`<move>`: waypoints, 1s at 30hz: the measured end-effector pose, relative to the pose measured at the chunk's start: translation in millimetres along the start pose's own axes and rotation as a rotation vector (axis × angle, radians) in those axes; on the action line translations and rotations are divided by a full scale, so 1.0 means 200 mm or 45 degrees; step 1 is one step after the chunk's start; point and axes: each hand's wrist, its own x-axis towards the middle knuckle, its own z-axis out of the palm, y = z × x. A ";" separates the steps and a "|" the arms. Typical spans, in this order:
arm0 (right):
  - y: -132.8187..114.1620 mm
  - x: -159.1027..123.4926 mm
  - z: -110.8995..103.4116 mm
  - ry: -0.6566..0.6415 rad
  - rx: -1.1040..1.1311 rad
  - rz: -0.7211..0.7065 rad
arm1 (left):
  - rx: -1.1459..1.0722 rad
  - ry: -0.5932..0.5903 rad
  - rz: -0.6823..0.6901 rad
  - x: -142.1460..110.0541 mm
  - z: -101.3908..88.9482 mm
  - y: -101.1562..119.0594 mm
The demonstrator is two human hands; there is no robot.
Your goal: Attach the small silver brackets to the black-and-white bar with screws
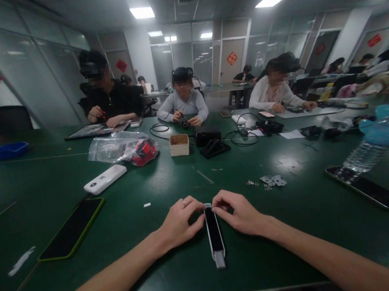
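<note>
A narrow, long device [214,232] with a black top, a pale frame and a silver plug-like tab at its near end lies on the green table in front of me. My left hand [182,222], with a ring on one finger, has curled fingers at the left of the device's far end. From the other side, my right hand [241,211] pinches at the same far end. Both sets of fingertips touch a small pale piece [207,206] there; the fingers partly hide it.
Small metal plates [274,180] lie right of my hands. A green-edged phone [73,229] and a white power bank [105,179] lie left. At the right, a bottle [371,144] stands by another phone [379,193]. Beyond a small box [179,145], several people sit working.
</note>
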 end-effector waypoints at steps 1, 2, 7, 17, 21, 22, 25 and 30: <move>-0.01 0.00 0.02 -0.007 0.015 -0.034 | 0.002 -0.006 0.037 0.00 0.00 0.01; -0.01 -0.01 0.04 -0.015 0.025 -0.060 | 0.008 -0.006 0.059 -0.01 0.00 0.02; 0.00 -0.01 0.05 -0.020 0.004 -0.128 | 0.029 0.023 0.124 -0.01 0.01 0.01; 0.04 0.01 -0.04 0.002 -0.212 0.027 | 0.138 -0.003 -0.331 0.02 0.00 -0.03; 0.07 0.01 -0.05 -0.016 -0.276 0.144 | 0.199 -0.063 -0.438 0.03 -0.01 -0.05; 0.08 0.02 -0.05 -0.040 -0.287 0.174 | 0.214 -0.076 -0.451 0.03 -0.01 -0.05; 0.09 0.01 -0.03 -0.136 -0.318 0.247 | 0.246 -0.111 -0.464 0.03 0.00 -0.05; 0.08 0.01 -0.01 -0.186 -0.349 0.243 | 0.246 -0.149 -0.457 0.03 0.00 -0.04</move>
